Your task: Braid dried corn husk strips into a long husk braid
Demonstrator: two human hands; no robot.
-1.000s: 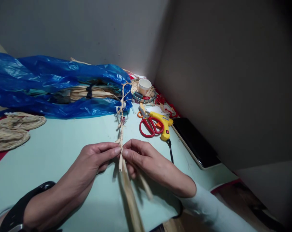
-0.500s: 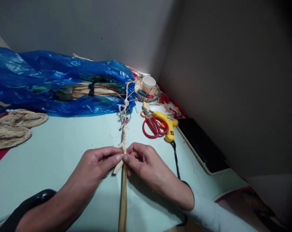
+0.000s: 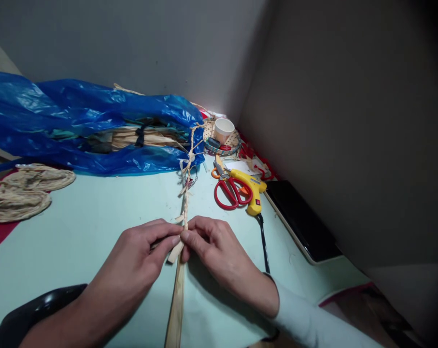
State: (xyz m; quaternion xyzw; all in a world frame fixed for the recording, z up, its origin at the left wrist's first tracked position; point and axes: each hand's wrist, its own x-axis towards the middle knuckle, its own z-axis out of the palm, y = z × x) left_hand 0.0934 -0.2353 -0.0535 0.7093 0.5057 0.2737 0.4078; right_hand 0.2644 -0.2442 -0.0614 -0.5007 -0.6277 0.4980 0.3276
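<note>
A pale braid of dried plant strips (image 3: 186, 205) runs away from me up the middle of the table, with loose ends sticking out along it. My left hand (image 3: 142, 246) pinches its near end between thumb and fingers. From the other side, my right hand (image 3: 213, 249) grips the same spot with thumb and forefinger, the fingertips of both hands nearly touching. One short flat strip end (image 3: 175, 253) pokes out under my left thumb. A long brownish strip (image 3: 176, 304) hangs from the braid toward me. The exact crossing of strips is hidden by my fingers.
A blue plastic bag (image 3: 95, 162) holding a tied bundle of dried strips (image 3: 126, 137) lies behind. Red-handled scissors (image 3: 226, 193), a yellow glue gun (image 3: 254, 200) and a dark tablet (image 3: 302, 222) are at right. A basket (image 3: 208, 145) holds a white cup (image 3: 224, 128). Woven soles (image 3: 18, 205) lie left.
Both hands stay pinched on the braid and have shifted slightly left. The long strip's near end has swung to the left. The view has moved a little.
</note>
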